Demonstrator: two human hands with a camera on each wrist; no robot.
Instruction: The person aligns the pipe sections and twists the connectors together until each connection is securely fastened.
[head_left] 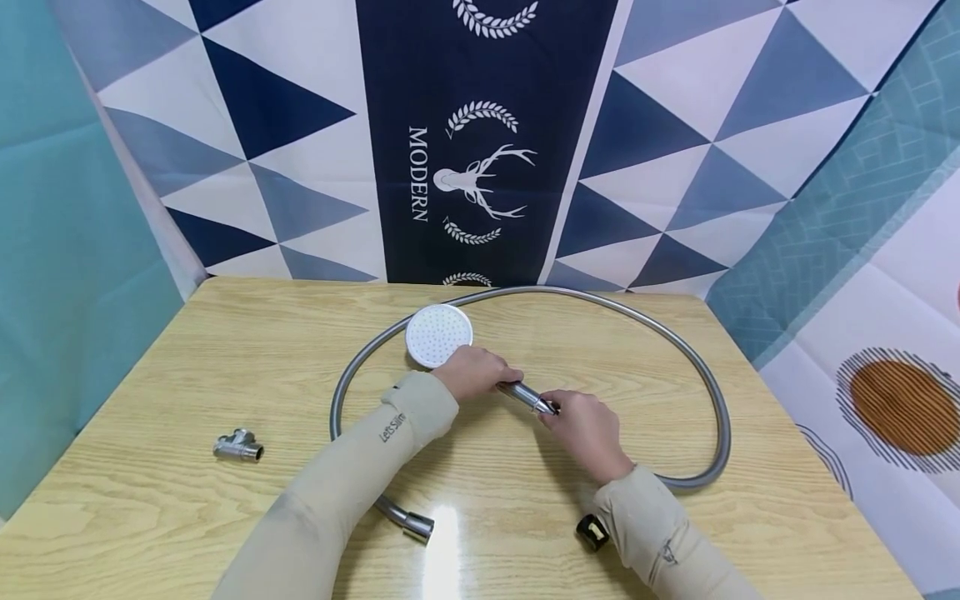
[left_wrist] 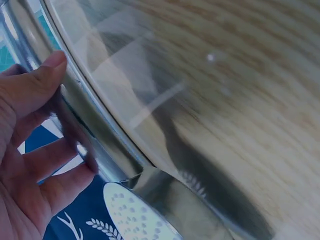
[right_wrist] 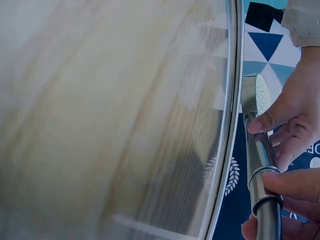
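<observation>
A chrome handheld shower head (head_left: 438, 336) with a white, dotted spray face is held just above the wooden table. My left hand (head_left: 474, 372) grips its handle (head_left: 522, 393), thumb on one side and fingers on the other in the left wrist view. At the handle's lower end, my right hand (head_left: 587, 429) pinches the metal end fitting (right_wrist: 259, 186) of a grey shower hose (head_left: 720, 400). Handle and fitting meet in line there; whether threads are engaged cannot be told. The hose loops behind both hands, and its other chrome end (head_left: 417, 527) lies near the front.
A chrome tee fitting (head_left: 238, 447) lies on the left part of the wooden table (head_left: 150, 517). Beside the right sleeve is a small black object (head_left: 592, 532), probably part of the wrist camera gear. Patterned cloth (head_left: 300, 167) hangs behind the table.
</observation>
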